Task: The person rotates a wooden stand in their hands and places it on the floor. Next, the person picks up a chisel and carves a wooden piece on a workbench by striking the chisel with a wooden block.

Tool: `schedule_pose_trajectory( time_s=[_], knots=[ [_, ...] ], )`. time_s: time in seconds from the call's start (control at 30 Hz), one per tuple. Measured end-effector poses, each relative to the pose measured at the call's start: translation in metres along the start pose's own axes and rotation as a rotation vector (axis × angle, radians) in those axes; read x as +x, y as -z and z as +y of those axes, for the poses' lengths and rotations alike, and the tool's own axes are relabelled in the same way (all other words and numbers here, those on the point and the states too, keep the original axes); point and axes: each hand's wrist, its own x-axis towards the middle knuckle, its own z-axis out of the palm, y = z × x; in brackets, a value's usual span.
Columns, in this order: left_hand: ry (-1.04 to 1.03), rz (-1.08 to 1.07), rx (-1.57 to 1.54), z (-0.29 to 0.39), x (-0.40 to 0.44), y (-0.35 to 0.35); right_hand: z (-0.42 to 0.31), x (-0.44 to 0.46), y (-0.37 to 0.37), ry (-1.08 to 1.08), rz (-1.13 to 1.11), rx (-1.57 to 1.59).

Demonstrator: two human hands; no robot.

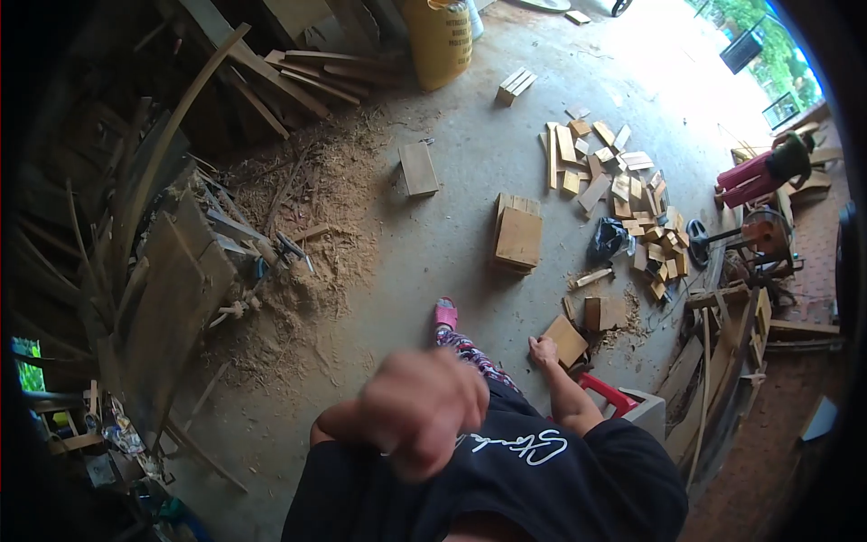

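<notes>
My right hand (543, 350) grips the left edge of a square wooden board (566, 341), which is tilted near the red stool. Raised close to the camera in front of my dark shirt, my left hand (423, 411) is blurred, with its fingers curled; whether anything is in it cannot be made out. A wooden block (605, 313) sits just right of the board. Farther forward on the concrete floor stands a stack of square boards (517, 237).
Many wood offcuts (623, 185) lie forward right, beside a black plastic bag (610, 239). A red stool (603, 395) is near my right arm. Another person (768, 172) is at far right. Sawdust (307, 253) and planks cover the left side. A yellow sack (438, 45) stands ahead.
</notes>
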Motion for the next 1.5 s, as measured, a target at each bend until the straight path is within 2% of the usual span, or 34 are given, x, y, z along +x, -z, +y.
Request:
schedule_pose_trajectory(
  time_s=[0.07, 0.13, 0.17, 0.23, 0.27, 0.33, 0.37, 0.43, 0.57, 0.63, 0.73, 0.8, 0.83, 0.87, 0.93, 1.07, 1.13, 1.17, 1.2, 1.33, 1.4, 1.5],
  knots=[
    [-0.221, 0.014, -0.101, 0.059, -0.034, -0.019, 0.002, -0.033, -0.021, 0.013, -0.05, -0.043],
    [-0.525, 0.229, -0.281, 0.112, -0.072, -0.039, 0.001, -0.061, -0.044, 0.104, -0.099, -0.05],
    [-0.537, 0.235, -0.274, 0.13, -0.088, -0.037, -0.001, -0.077, -0.054, 0.16, -0.129, -0.041],
    [-0.729, -0.005, -0.239, 0.166, -0.114, -0.034, 0.0, -0.094, -0.088, 0.239, -0.289, 0.002],
    [-0.74, 0.003, -0.225, 0.181, -0.129, -0.039, 0.003, -0.105, -0.1, 0.249, -0.297, -0.012],
    [-0.778, -0.055, -0.439, 0.203, -0.151, -0.053, -0.004, -0.141, -0.111, 0.411, -0.427, 0.002],
    [-0.828, -0.072, -0.485, 0.209, -0.16, -0.061, -0.003, -0.16, -0.113, 0.522, -0.392, 0.001],
    [-0.769, -0.097, -0.519, 0.224, -0.182, -0.071, 0.001, -0.187, -0.116, 0.68, -0.322, -0.028],
    [-0.629, -0.117, -0.592, 0.24, -0.224, -0.086, 0.034, -0.224, -0.111, 0.646, -0.334, 0.065],
    [-0.567, -0.162, -0.667, 0.244, -0.244, -0.088, 0.063, -0.232, -0.106, 0.443, -0.46, 0.162],
    [-0.603, -0.188, -0.553, 0.249, -0.263, -0.105, 0.119, -0.243, -0.098, 0.334, -0.428, 0.18],
    [-0.757, -0.061, -0.578, 0.242, -0.269, -0.135, 0.161, -0.25, -0.093, 0.298, -0.415, 0.203],
    [-0.926, 0.006, -0.684, 0.237, -0.271, -0.152, 0.183, -0.255, -0.091, 0.25, -0.389, 0.279],
    [-0.92, 0.005, -0.696, 0.237, -0.285, -0.16, 0.204, -0.26, -0.091, 0.203, -0.362, 0.355],
    [-0.773, -0.132, -0.685, 0.238, -0.316, -0.174, 0.248, -0.275, -0.092, 0.155, -0.345, 0.427],
    [-0.592, -0.185, -0.753, 0.229, -0.383, -0.202, 0.336, -0.311, -0.103, 0.046, -0.369, 0.593],
    [-0.374, -0.223, -0.647, 0.233, -0.402, -0.213, 0.382, -0.335, -0.112, 0.016, -0.36, 0.754],
    [-0.366, 0.048, -0.564, 0.227, -0.424, -0.242, 0.403, -0.347, -0.115, -0.028, -0.393, 0.832],
    [-0.173, 0.14, -0.397, 0.234, -0.437, -0.255, 0.432, -0.353, -0.128, -0.053, -0.416, 0.893],
    [-0.171, -0.295, -0.266, 0.187, -0.474, -0.259, 0.53, -0.372, -0.165, -0.043, -0.427, 0.929],
    [-0.168, -0.606, -0.144, 0.166, -0.484, -0.258, 0.571, -0.371, -0.185, -0.157, -0.476, 1.04],
    [-0.166, -0.687, -0.009, 0.148, -0.509, -0.283, 0.572, -0.383, -0.182, -0.155, -0.436, 1.074]
  ],
)
